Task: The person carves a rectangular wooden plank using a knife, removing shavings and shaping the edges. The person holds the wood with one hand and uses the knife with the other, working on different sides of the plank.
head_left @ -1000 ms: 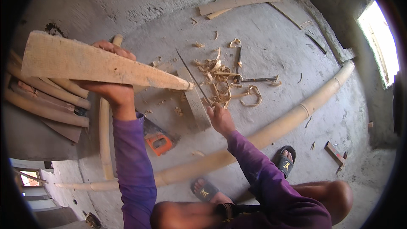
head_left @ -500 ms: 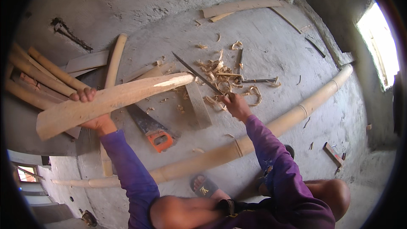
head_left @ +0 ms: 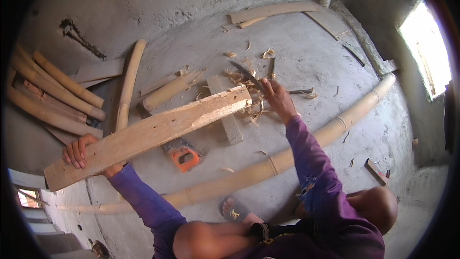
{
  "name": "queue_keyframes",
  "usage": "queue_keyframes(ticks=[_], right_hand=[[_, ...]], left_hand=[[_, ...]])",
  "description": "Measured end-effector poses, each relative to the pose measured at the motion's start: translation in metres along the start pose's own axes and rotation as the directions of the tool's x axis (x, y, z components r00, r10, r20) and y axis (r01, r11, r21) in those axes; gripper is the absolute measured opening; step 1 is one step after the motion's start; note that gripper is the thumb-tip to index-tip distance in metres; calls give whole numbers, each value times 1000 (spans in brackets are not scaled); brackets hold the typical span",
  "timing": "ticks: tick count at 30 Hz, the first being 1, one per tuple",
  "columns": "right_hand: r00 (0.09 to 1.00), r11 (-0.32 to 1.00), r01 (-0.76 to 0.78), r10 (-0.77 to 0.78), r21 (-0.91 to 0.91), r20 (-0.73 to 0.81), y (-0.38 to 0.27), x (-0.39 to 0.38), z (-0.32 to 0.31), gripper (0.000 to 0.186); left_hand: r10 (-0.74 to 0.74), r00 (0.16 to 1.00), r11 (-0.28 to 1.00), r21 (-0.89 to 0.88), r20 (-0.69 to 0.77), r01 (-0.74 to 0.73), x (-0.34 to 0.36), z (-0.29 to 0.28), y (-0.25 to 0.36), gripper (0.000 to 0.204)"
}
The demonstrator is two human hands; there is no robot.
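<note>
My left hand (head_left: 79,156) grips a long wooden board (head_left: 158,127) near its wide lower-left end, holding it slanted up to the right. My right hand (head_left: 278,98) is closed on a long dark blade (head_left: 244,72), just beyond the board's upper-right end, where the edge shows pale cut wood. Below that end a plain plank (head_left: 232,136) lies on the floor among curled shavings (head_left: 268,53). A handsaw with an orange handle (head_left: 183,159) lies under the board, its blade partly hidden.
A long bamboo pole (head_left: 326,132) crosses the floor before my legs. Bamboo pieces (head_left: 62,79) are piled at left, another pole (head_left: 128,91) beside them. Loose boards (head_left: 268,9) lie along the back wall; a small tool (head_left: 376,172) is at right, below the bright window (head_left: 424,48).
The board has swung down at its left end along with my left hand, exposing more bamboo. My right hand and blade have moved up and to the right.
</note>
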State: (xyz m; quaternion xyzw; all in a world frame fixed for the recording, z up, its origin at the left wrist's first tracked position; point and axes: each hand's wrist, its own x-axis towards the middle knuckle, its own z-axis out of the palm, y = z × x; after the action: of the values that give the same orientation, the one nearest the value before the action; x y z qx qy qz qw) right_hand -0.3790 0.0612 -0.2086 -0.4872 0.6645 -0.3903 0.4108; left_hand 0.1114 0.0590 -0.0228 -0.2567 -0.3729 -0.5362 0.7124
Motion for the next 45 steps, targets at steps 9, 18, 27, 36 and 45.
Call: queue_keyframes(ticks=[9, 18, 27, 36, 45], right_hand=[[970, 460, 30, -228, 887, 85, -71, -34, 39, 58], [909, 621, 405, -351, 671, -224, -208, 22, -19, 65], [511, 507, 851, -860, -138, -4, -326, 16, -23, 70], [402, 414, 910, -892, 19, 206, -339, -16, 24, 66], [936, 759, 351, -287, -549, 201, 5, 43, -51, 50]], left_hand=[[152, 784, 983, 176, -602, -55, -83, -74, -12, 33], [-112, 310, 977, -48, -944, 206, -207, -62, -87, 65], [-313, 553, 169, 528, -772, 832, -122, 53, -112, 49], [-80, 936, 114, 930, -343, 350, 36, 77, -176, 69], [57, 884, 442, 805, -465, 395, 53, 100, -137, 60]])
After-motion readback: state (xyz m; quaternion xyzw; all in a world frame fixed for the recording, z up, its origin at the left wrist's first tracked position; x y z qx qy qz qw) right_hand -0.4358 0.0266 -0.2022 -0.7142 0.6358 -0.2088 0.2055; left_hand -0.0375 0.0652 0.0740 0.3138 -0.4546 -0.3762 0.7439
